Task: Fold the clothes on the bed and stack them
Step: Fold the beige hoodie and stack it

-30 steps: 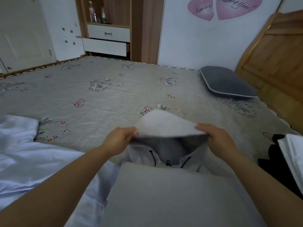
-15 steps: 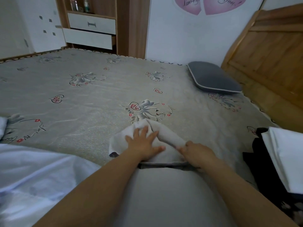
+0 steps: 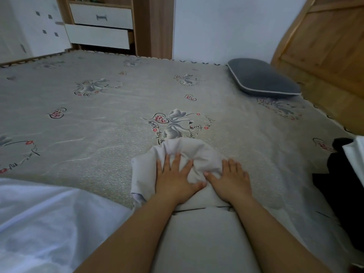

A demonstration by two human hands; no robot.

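At your far left lies a pale blue-white garment (image 3: 49, 219), loosely spread over the near edge of the bed (image 3: 110, 123), its cloth smooth with soft creases. Next, in the middle, sits the light grey hoodie (image 3: 197, 233), folded into a flat oblong that runs from you toward the bed's centre. Its hood (image 3: 189, 152) is turned down over the far end and bunches into rumpled folds, with a loose flap sticking out to the left. Your left hand (image 3: 175, 178) lies flat on the hood, fingers straight and spread, pressing the cloth and gripping nothing. Just beside it, your right hand (image 3: 230, 180) presses down too, palm flat, fingers extended over the hood's right edge, its thumb nearly meeting the left thumb. At the far right, a white folded piece (image 3: 354, 156) rests on a black garment (image 3: 342, 190) at the bed's edge.
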